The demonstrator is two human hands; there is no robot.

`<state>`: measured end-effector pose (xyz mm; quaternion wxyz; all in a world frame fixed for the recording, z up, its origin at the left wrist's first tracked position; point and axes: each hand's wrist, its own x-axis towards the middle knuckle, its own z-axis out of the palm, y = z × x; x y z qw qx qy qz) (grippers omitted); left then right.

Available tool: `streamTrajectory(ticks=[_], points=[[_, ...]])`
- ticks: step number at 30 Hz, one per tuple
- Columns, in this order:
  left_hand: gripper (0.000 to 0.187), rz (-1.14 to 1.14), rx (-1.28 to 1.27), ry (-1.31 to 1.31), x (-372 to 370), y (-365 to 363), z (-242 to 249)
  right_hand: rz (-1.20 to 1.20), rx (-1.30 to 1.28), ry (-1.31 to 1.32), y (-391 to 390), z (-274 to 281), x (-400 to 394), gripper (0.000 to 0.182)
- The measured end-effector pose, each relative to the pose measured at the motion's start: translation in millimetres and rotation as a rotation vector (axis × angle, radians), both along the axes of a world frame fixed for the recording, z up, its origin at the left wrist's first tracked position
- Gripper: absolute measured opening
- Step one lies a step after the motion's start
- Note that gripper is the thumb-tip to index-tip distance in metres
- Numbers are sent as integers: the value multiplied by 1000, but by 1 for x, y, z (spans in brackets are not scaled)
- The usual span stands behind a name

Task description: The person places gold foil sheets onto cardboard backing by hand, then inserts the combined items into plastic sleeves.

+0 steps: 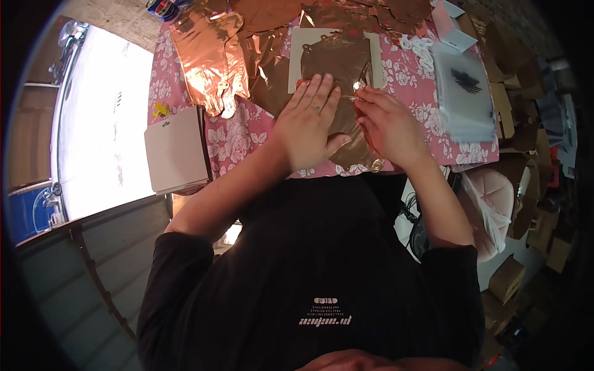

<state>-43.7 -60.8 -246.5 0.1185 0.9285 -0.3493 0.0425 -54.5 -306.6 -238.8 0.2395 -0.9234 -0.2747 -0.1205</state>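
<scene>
A flat copper-coloured foil balloon with small tabs along its edge lies over a beige card in front of me. My left hand rests flat on the foil, fingers stretched out and thumb apart. At the foil's right edge, the bent fingers and thumb of my right hand pinch the rim. The lower end of the foil reaches the table's front edge. More shiny foil balloons lie at the left and along the back.
A pink flowered cloth covers the table. A stack of cards sits at the left corner, clear plastic bags at the right. White ribbon, a folded white card and a blue can are farther back. Cardboard boxes crowd the right.
</scene>
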Motion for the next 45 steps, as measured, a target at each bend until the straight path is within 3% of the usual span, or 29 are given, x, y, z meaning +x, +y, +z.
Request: streamTrajectory(ticks=[10, 15, 22, 24, 27, 31, 35, 39, 42, 44, 45], points=[[92, 127, -15, -9, 13, 17, 3, -13, 4, 49, 0, 3, -3, 36], [90, -22, -1, -27, -3, -2, 15, -2, 10, 26, -2, 3, -2, 36], [89, -32, 0, 3, 7, -7, -1, 67, -8, 98, -11, 15, 20, 36], [89, -31, -13, -2, 5, -7, -2, -100, 220, 109, -13, 25, 43, 35], [88, -31, -28, -2, 6, -7, -2, -144, 192, 23, -24, 37, 105, 36], [88, -36, -21, -5, 5, -6, 1, -104, 50, 149, -37, 19, 178, 39], [89, -26, -19, 0, 5, -6, 3, -36, -85, 313, -30, 35, 192, 46], [90, -29, -10, -12, 5, -6, 2, -101, -149, 370, -27, 44, 192, 41], [89, -29, -8, -13, 5, -6, 2, -132, -54, 213, -37, 43, 195, 32], [89, -27, -12, -4, 4, -6, 2, -222, 0, -137, -47, 62, 191, 31], [89, -22, -16, 2, 4, -6, 2, -226, -1, -136, -47, 79, 183, 31]])
